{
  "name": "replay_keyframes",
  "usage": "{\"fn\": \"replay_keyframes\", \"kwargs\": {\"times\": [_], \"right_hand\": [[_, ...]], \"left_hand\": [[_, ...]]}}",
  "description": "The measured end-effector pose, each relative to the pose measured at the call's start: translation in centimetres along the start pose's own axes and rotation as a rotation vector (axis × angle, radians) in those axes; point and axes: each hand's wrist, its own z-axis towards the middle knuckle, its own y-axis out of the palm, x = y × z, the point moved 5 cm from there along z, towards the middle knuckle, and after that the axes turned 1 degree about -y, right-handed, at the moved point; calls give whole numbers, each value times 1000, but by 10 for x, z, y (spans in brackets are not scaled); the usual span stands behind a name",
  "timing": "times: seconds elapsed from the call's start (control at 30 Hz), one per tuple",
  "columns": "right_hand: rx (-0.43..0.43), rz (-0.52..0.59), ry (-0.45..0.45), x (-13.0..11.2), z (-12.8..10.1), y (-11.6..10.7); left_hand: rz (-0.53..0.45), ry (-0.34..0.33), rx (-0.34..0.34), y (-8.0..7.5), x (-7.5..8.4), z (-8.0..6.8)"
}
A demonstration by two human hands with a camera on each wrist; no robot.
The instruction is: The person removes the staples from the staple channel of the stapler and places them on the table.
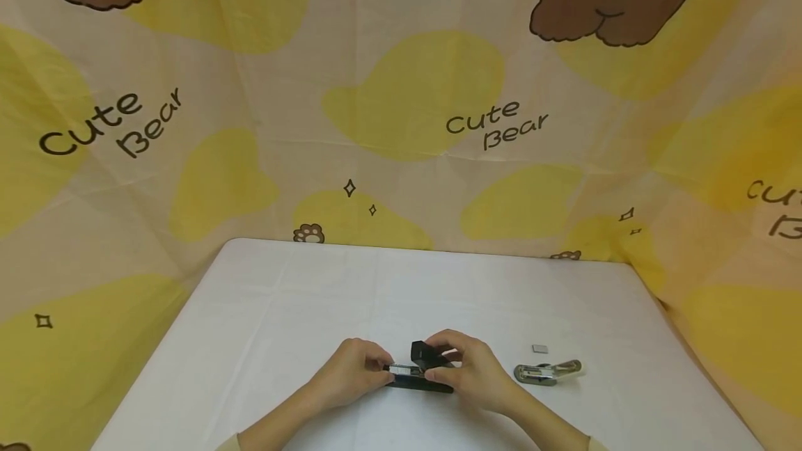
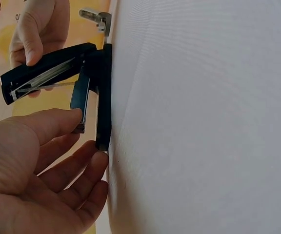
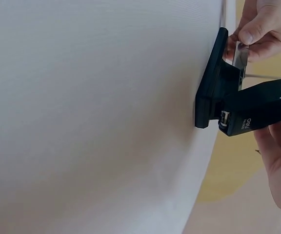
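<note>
A black stapler [image 1: 418, 384] stands on the white table with its top arm swung up and its magazine bared. My left hand [image 1: 352, 369] pinches the front end of the magazine [image 2: 81, 100] between thumb and index finger. Its lower fingertips reach the tip of the base [image 2: 104, 105]. Around the raised top arm [image 3: 262, 105] my right hand [image 1: 473, 369] has its grip, thumb on one side and fingers on the other. Inside that arm a metal channel and a thin rod show in the left wrist view.
Right of the right hand lies a smaller grey stapler [image 1: 537, 374], opened out. Just behind it is a small grey block [image 1: 539, 349], like a strip of staples. A bear-print cloth [image 1: 401, 186] hangs behind the table [image 1: 301, 312].
</note>
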Motion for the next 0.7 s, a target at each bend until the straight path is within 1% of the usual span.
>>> {"fn": "replay_keyframes", "kwargs": {"times": [0.2,0.37,0.5,0.7], "right_hand": [[15,78,-58,3,-3,-2],[30,135,-93,4,-6,-6],[41,171,-80,6,-9,-10],[40,227,-31,8,-13,-12]], "left_hand": [[4,5,1,1,-1,1],[10,-12,-6,1,-2,0],[14,-11,-4,1,-1,0],[12,-8,4,1,0,-1]]}}
